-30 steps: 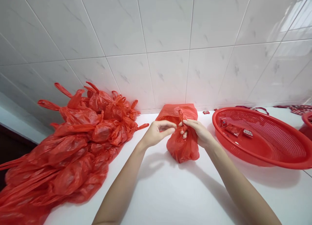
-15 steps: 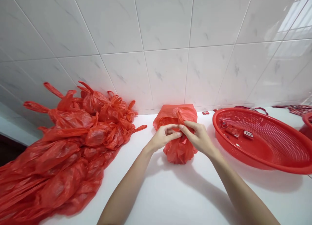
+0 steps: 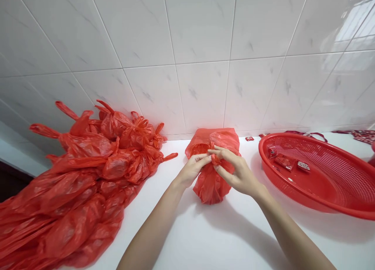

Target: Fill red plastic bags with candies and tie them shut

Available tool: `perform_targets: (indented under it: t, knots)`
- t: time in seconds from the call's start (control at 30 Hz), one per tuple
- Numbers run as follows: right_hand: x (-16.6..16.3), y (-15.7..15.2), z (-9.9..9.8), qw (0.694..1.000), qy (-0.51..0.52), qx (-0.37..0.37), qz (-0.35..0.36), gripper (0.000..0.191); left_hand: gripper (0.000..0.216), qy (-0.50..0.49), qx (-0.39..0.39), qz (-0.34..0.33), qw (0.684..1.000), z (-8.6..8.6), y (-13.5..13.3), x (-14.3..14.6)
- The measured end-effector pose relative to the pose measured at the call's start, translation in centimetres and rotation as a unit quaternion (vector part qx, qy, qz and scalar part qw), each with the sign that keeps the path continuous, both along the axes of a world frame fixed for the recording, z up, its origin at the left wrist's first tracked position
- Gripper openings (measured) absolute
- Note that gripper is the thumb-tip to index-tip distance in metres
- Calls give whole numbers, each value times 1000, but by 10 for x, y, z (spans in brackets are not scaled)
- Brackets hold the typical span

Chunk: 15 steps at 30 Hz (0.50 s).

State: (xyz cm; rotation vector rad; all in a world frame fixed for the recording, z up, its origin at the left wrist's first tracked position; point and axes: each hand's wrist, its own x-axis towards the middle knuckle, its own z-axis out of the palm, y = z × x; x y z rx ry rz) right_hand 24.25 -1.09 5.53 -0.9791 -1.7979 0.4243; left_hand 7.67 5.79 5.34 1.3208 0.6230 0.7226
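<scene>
A red plastic bag (image 3: 212,188) rests on the white tabletop between my hands, its upper part gathered and twisted. My left hand (image 3: 191,168) pinches the gathered plastic from the left, thumb and fingers close together. From the right, my right hand (image 3: 236,170) grips the same gathered part, its thumb and fingers around a small loop of plastic. Behind my hands, more red plastic (image 3: 225,136) spreads toward the wall; whether it belongs to the same bag I cannot tell. What the bag contains is hidden.
Several knotted red plastic bags (image 3: 88,184) are heaped on the left. On the right sits a red perforated basket (image 3: 316,184) with small packets (image 3: 284,162) inside. One small red packet (image 3: 249,139) lies near the tiled wall (image 3: 202,90), and a patterned red strip (image 3: 365,136) lies far right.
My right hand's fingers have spread and shifted around the bag's gathered top, where a small loop now shows. The lower bag hangs slightly more to the left. The view has shifted a little.
</scene>
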Motion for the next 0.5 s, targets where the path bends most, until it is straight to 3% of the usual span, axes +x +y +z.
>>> perform_targets:
  t: [0.17, 0.37, 0.5]
  knots:
    - [6, 1, -1, 997, -59, 19, 40, 16, 34, -61, -73, 39, 995, -2, 1, 0]
    - [19, 0, 2, 993, -114, 37, 23, 18, 36, -56, -14, 155, 986, -13, 19, -3]
    - [23, -1, 6, 985, -159, 20, 66, 16, 38, -22, -17, 216, 976, -30, 42, -9]
